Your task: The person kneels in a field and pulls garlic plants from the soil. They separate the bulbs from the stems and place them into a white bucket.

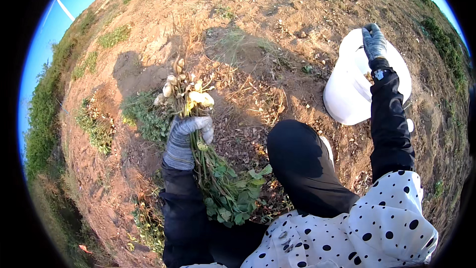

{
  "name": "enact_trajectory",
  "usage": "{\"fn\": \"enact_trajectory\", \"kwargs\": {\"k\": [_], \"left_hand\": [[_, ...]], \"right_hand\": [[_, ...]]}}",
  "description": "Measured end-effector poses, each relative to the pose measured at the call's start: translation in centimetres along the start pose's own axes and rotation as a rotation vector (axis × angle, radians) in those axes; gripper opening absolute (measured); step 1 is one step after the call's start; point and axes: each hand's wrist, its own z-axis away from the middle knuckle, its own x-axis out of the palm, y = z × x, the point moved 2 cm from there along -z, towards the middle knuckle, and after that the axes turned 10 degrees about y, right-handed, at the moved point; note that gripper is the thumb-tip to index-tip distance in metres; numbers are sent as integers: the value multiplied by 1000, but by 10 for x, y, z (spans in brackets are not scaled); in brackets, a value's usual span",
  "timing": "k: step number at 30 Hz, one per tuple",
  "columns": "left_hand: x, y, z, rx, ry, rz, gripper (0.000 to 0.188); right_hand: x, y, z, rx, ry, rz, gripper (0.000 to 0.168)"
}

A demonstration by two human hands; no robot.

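Observation:
My left hand (186,139), in a grey knitted glove, grips the stems of a bunch of peanut plants (227,190). Pale peanut pods (200,98) and roots stick up above the fist, while the green leaves hang below it towards my lap. My right hand (375,42), also gloved, is over the far part of a white plastic bucket (342,95). Its fingers point away from me and their undersides are hidden, so whether they hold anything is unclear. A few tan pods (368,77) show inside the bucket, partly covered by my right forearm.
My bent knee (297,149) rises between the bunch and the bucket. Pulled plants with pods (97,124) lie on the dry soil at left, and a green weed clump (147,113) grows behind my left hand. Dry leaf litter (256,100) covers the ground ahead.

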Motion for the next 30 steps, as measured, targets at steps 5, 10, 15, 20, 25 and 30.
{"fn": "enact_trajectory", "kwargs": {"k": [5, 10, 15, 20, 25, 30], "left_hand": [[18, -5, -2, 49, -79, -39, 28], [26, -7, -4, 108, -19, -100, 26], [23, -8, 0, 111, 147, -117, 25], [-9, -9, -14, 0, -74, 89, 18], [6, -5, -15, -57, -393, 72, 23], [19, -4, -13, -19, -523, 2, 30]], "right_hand": [[-48, 17, -7, 77, -201, 913, 57], [-2, -114, 73, 284, -358, -679, 19], [40, -274, 200, -89, -890, -727, 64], [71, -313, 232, -25, -926, -900, 39], [90, -301, 247, 888, -1102, -1789, 21], [85, -302, 248, 1239, -1103, -1945, 27]]}}
